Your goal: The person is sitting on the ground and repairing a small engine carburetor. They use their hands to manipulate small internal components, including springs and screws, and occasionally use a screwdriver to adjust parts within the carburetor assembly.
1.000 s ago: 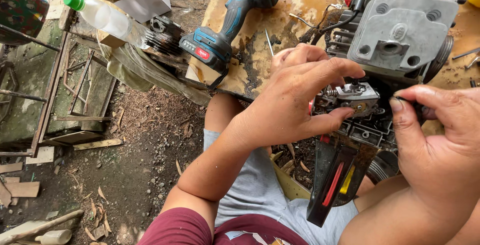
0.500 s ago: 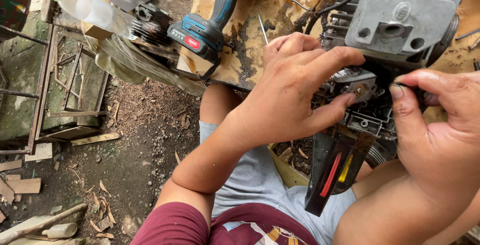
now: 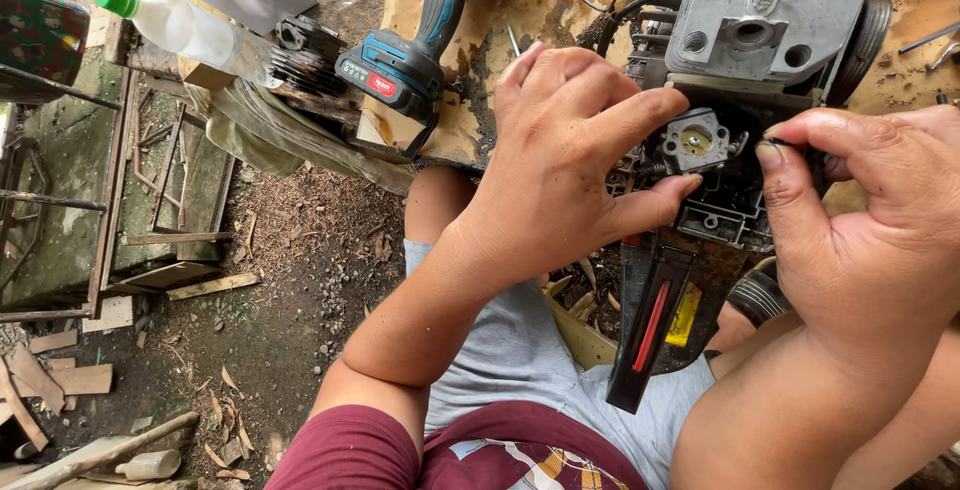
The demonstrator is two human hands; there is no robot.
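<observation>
hands: two, both bare, both at the small engine
left hand (image 3: 570, 170): forefinger and thumb spread apart around the carburettor, thumb tip just under it, forefinger above; not closed on it
right hand (image 3: 870, 220): thumb and forefinger pinched together on a small dark part (image 3: 790, 143) at the engine's right side; too small to tell what it is
carburettor (image 3: 695, 140): one, a small square block of pale grey metal with a round brass-coloured bore in the middle and holes near its corners, sitting on the engine between the two hands
engine (image 3: 775, 15): one, grey cast cover on top with round openings, dirty black housing below, resting at the edge of a worn yellowish board (image 3: 500, 10) and over the person's lap
black handle piece (image 3: 655, 320): one, with a red strip and a yellow patch, hanging down from the engine
cordless drill (image 3: 420, 45): one, teal and black, lying on the board left of the left hand
plastic bottle (image 3: 185, 25): one, clear with a green cap, on its side at upper left
ground: dirt with wood scraps and sawdust
</observation>
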